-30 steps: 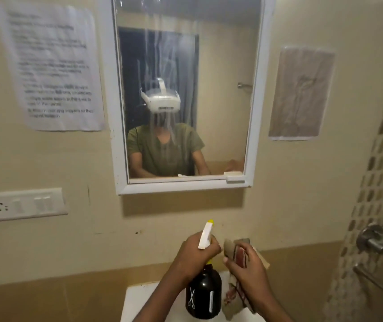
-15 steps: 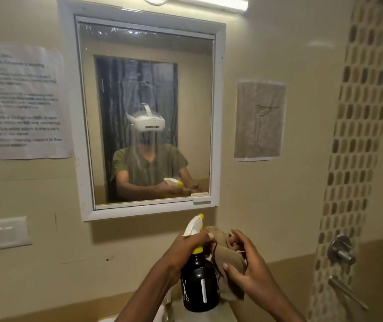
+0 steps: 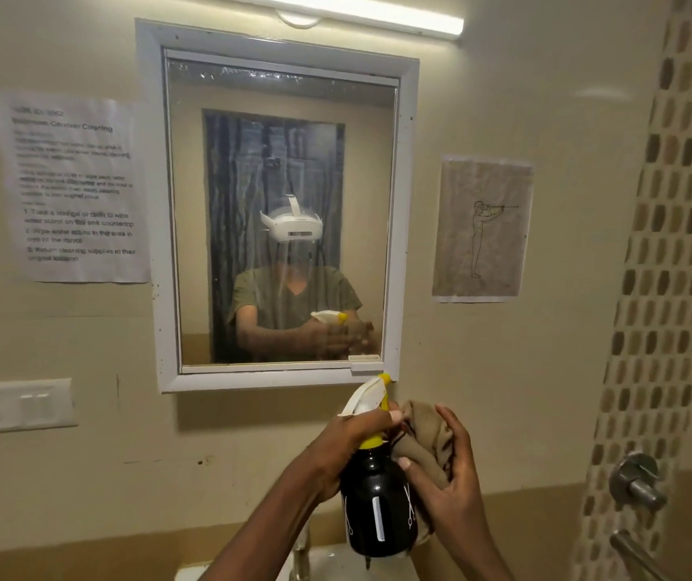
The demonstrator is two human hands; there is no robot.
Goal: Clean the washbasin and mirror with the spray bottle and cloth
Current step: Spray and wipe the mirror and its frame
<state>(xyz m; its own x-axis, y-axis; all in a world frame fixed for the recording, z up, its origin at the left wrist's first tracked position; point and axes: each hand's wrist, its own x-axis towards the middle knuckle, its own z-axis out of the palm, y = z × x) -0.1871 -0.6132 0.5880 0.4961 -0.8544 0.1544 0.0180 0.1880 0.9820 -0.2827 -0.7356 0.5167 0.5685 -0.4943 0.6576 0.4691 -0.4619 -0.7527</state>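
The left hand (image 3: 346,444) is wrapped around the neck of the spray bottle (image 3: 378,509), fingers curled over the yellow collar just under the white trigger head, whose yellow nozzle tip points up towards the lower right corner of the mirror (image 3: 281,211). The bottle is black, held upright in front of the wall, its base hanging just above the white washbasin (image 3: 331,566) at the bottom edge of the view.

The right hand (image 3: 449,484) holds the cloth (image 3: 428,438) — a crumpled tan bundle gripped between thumb and curled fingers — pressed right against the bottle's right side, so both hands meet around the bottle's neck. The cloth rises to about the level of the collar and trails down behind the bottle's shoulder.

The mirror hangs above and a little left of the hands, in a white frame, its glass streaked with wet runs; it reflects the person and both hands with the bottle. A tube light (image 3: 348,12) glows above it. A printed notice (image 3: 73,186) is stuck to the wall on the left, a switch plate (image 3: 13,406) lies below that, and a line drawing (image 3: 482,228) is to the mirror's right. A metal tap knob (image 3: 636,482) sits on the tiled strip at far right.
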